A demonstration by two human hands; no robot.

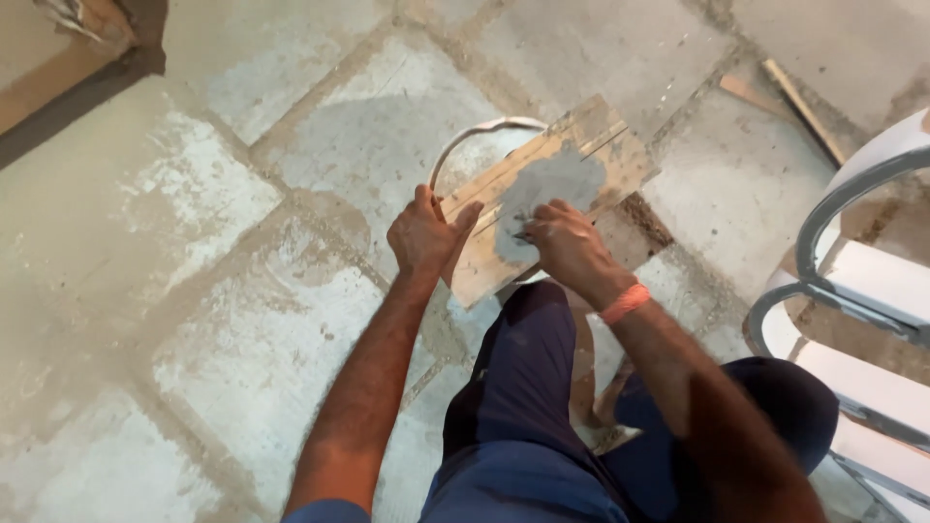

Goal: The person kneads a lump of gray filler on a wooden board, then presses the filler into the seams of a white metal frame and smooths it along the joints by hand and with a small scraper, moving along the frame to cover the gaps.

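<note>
A rectangular tile [581, 145] lies face down across the rim of a round white bucket [481, 129], its back smeared with grey mortar [547, 189]. My left hand [423, 235] grips the tile's near-left edge. My right hand [567, 242] rests on the mortar patch, closed on a small tool whose tip is barely visible. An orange band circles my right wrist. I crouch over the bucket in dark blue clothes.
The floor [242, 320] is rough cement blocks with sandy joints. A white and grey stepladder [852, 281] stands at the right. Two thin wooden strips [799, 107] lie at the upper right. A brown edge [58, 68] runs along the top left.
</note>
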